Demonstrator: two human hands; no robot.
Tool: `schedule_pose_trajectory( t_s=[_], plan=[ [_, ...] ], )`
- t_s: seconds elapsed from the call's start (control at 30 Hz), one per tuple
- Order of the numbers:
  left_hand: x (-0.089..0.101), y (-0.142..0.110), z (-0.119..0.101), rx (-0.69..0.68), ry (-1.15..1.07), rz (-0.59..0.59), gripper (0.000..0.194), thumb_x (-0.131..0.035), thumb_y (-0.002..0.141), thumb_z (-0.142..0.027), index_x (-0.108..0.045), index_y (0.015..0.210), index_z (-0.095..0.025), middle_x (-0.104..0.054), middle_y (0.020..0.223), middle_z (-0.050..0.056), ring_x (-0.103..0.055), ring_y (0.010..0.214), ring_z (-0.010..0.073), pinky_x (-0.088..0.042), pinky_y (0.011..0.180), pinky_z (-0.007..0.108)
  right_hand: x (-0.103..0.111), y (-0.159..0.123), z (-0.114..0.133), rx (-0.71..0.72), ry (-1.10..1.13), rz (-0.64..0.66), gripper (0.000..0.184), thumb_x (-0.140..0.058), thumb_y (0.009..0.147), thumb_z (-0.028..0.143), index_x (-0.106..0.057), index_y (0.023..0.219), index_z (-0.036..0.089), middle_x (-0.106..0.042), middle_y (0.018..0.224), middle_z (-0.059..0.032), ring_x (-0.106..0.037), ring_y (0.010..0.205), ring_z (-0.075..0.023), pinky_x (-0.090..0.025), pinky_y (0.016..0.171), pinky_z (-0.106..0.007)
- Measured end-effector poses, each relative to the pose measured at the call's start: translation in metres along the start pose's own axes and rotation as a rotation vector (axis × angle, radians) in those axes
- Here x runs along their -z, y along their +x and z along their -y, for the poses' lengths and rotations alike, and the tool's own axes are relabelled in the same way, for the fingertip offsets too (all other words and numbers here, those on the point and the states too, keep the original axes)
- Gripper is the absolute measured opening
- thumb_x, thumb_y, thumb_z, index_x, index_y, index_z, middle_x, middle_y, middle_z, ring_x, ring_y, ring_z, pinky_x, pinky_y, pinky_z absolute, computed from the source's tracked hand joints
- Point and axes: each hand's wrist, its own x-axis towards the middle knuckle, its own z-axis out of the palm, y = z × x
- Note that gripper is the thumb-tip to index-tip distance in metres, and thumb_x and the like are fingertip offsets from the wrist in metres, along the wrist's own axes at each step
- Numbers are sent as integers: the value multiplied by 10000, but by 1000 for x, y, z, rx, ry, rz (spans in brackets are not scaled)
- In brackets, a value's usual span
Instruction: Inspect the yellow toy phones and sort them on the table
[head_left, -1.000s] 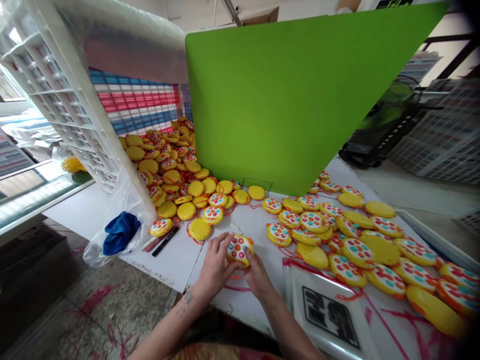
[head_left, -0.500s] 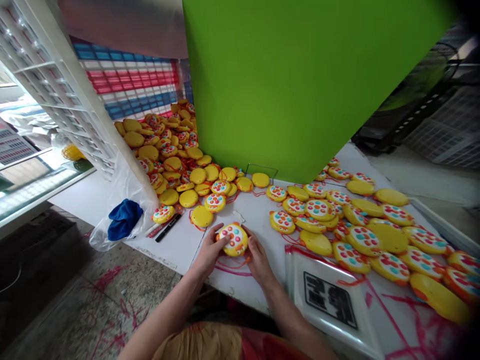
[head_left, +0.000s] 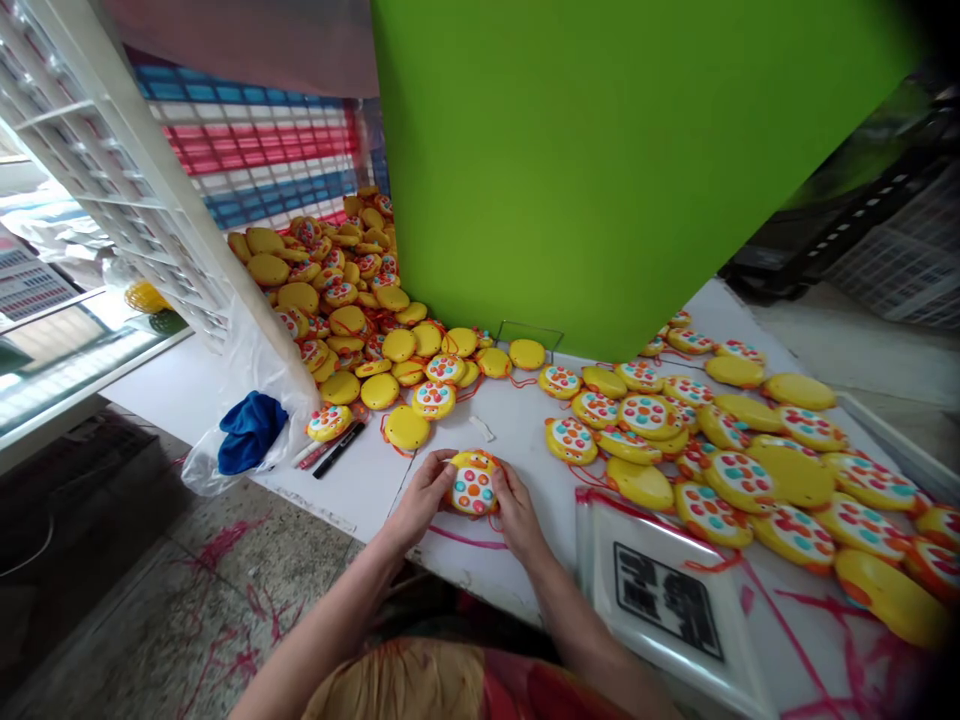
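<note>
A round yellow toy (head_left: pixel 472 486) with red, blue and orange buttons on a white face sits between both my hands, just above the white table (head_left: pixel 360 480). My left hand (head_left: pixel 422 497) grips its left edge with curled fingers. Its right edge is held by my right hand (head_left: pixel 516 510). A red string hangs from the toy onto the table.
Heaps of the same yellow toys lie at the back left (head_left: pixel 337 290) and across the right (head_left: pixel 735 460). A green board (head_left: pixel 600 170) stands behind. A black marker (head_left: pixel 339 449), a blue cloth in a plastic bag (head_left: pixel 249 430) and a bagged printed sheet (head_left: pixel 667 600) lie nearby.
Both hands have kept hold of the toy and turned it, its button face now tilted more toward me. The camera has tipped downward.
</note>
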Motion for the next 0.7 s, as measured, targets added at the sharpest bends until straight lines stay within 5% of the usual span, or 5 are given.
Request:
schedule_pose_trajectory(
  t_s=[0.13, 0.23, 0.43, 0.57, 0.7],
  plan=[
    [-6, -4, 1, -102, 183, 47, 771, -705, 686, -387, -331, 1333, -194, -565, 1192, 105, -584, 1019, 220, -501, 856, 350, 0, -1, 4, 49, -85, 15, 453, -502, 826, 550, -602, 1112, 215, -653, 1119, -64, -597, 1025, -239, -492, 881, -363],
    [-8, -5, 3, -127, 365, 25, 1048, -800, 551, -270, -206, 1413, -207, -584, 1177, 93, -597, 987, 227, -490, 884, 375, 0, -2, 5, 55, -82, 36, 457, -468, 848, 549, -595, 1143, 224, -629, 1180, -65, -576, 1083, -243, -472, 927, -381],
    [-4, -2, 9, -149, 359, 25, 964, -725, 658, -348, -171, 1431, -191, -591, 1179, 109, -604, 993, 233, -504, 863, 377, 2, -3, 5, 61, -30, 94, 505, -403, 866, 573, -558, 1209, 236, -593, 1247, -61, -550, 1141, -241, -448, 974, -393],
    [-2, -1, 13, -235, 344, 34, 678, -512, 841, -418, -240, 1410, -170, -545, 1257, 125, -561, 1092, 234, -452, 952, 401, -4, -8, 12, 90, -70, 128, 506, -505, 822, 553, -534, 1222, 244, -574, 1265, -61, -543, 1147, -244, -447, 974, -389],
    [-2, 3, 10, -293, 489, 51, 586, -430, 891, -402, -260, 1405, -178, -569, 1216, 116, -579, 1044, 212, -463, 930, 387, -5, -11, 21, 88, -160, 53, 464, -582, 787, 479, -536, 1170, 223, -629, 1149, -73, -602, 1021, -255, -503, 878, -385]
  ],
)
